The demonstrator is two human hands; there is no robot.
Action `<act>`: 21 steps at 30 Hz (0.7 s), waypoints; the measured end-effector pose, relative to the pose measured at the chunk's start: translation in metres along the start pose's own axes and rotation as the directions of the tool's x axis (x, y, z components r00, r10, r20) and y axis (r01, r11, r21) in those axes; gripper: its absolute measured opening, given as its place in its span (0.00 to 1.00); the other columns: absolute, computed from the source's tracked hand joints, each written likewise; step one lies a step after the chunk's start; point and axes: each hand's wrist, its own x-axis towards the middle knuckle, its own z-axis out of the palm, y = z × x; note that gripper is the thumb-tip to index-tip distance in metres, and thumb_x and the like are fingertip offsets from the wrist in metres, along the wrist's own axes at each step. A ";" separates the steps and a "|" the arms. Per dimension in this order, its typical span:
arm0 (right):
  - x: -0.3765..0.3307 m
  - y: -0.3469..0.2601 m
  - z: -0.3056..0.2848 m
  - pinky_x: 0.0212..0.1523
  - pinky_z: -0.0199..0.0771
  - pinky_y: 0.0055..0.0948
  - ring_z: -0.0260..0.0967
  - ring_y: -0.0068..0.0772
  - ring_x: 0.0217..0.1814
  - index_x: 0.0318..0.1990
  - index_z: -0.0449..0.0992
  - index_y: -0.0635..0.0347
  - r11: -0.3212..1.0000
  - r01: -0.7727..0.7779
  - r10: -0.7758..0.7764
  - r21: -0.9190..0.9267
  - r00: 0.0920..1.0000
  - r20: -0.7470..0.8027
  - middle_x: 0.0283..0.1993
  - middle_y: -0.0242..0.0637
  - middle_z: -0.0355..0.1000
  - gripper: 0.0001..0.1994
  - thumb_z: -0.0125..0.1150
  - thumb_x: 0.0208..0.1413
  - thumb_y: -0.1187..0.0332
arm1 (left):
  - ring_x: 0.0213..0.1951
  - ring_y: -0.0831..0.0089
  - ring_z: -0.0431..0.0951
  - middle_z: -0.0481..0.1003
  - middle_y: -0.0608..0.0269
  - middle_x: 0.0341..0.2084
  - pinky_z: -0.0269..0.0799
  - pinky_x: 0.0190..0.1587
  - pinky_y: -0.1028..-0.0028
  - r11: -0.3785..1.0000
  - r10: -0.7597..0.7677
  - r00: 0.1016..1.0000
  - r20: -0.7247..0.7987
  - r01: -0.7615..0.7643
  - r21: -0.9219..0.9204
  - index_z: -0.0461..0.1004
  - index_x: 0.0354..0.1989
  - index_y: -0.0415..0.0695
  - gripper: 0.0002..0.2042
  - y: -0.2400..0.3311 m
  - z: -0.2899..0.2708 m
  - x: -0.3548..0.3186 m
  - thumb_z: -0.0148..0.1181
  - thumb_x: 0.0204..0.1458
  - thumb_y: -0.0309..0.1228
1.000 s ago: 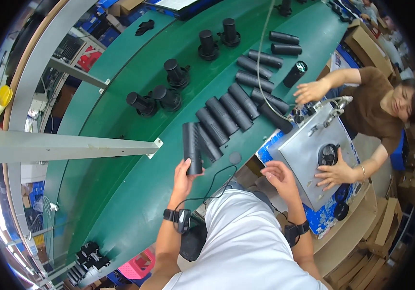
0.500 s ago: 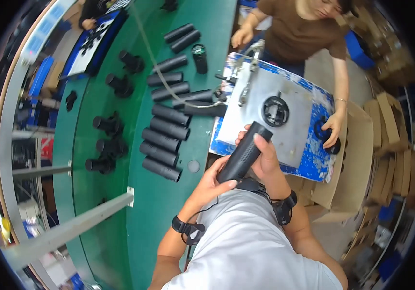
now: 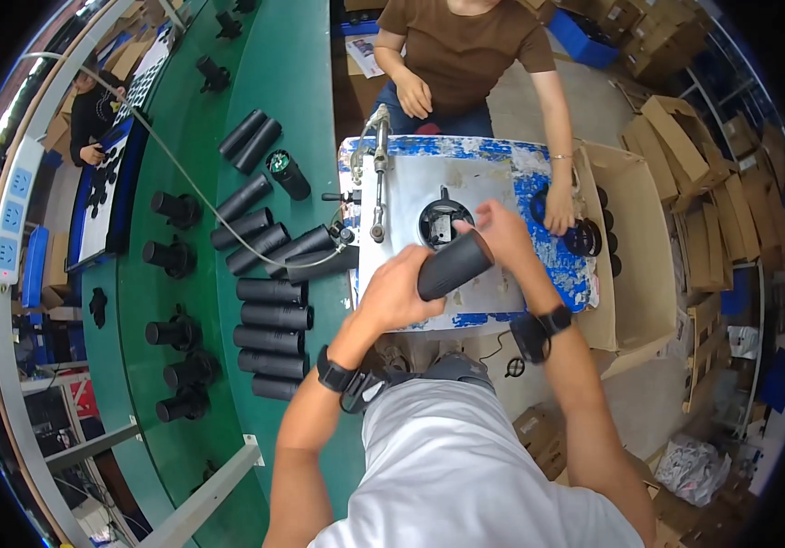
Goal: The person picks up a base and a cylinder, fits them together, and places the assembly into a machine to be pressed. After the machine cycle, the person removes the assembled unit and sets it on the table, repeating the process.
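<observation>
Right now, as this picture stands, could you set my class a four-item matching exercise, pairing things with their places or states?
Column one
1. The person's bare left hand
2. Black cylindrical tube with a green end
3. Large open brown cardboard box
4. Round black ring-shaped part

Column two
A. On the flat silver metal plate
B. Gripping a plain black cylindrical tube
C. On the long green tabletop
D. Right of the blue-painted worktable

Pairs: 1-B, 2-C, 3-D, 4-A

Black tube (image 3: pixel 455 266) farther over the metal plate (image 3: pixel 411 178) than before
</observation>
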 end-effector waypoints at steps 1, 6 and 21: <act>0.011 0.001 0.003 0.38 0.76 0.39 0.77 0.44 0.37 0.41 0.75 0.66 0.902 0.019 -0.026 -0.432 1.000 -0.010 0.35 0.47 0.77 0.29 0.64 0.48 0.44 | 0.37 0.48 0.78 0.73 0.45 0.43 0.74 0.40 0.59 0.963 0.159 0.986 0.041 -0.164 0.212 0.71 0.40 0.38 0.28 -0.008 -0.003 0.009 0.72 0.30 0.40; 0.048 -0.031 0.014 0.43 0.77 0.37 0.77 0.45 0.43 0.39 0.81 0.58 0.664 0.100 0.140 -0.741 0.957 0.255 0.40 0.43 0.79 0.19 0.65 0.44 0.53 | 0.39 0.53 0.79 0.69 0.51 0.53 0.76 0.41 0.60 0.711 0.061 0.835 0.547 -0.421 0.563 0.77 0.43 0.47 0.29 -0.017 -0.001 0.049 0.73 0.27 0.42; 0.088 -0.036 0.006 0.44 0.76 0.41 0.76 0.48 0.43 0.35 0.82 0.60 0.513 0.366 0.122 -0.776 0.864 0.488 0.39 0.46 0.79 0.22 0.64 0.44 0.49 | 0.43 0.53 0.79 0.72 0.46 0.49 0.75 0.46 0.63 0.726 -0.114 0.762 0.637 -0.374 0.577 0.80 0.44 0.51 0.29 -0.006 -0.005 0.074 0.69 0.29 0.49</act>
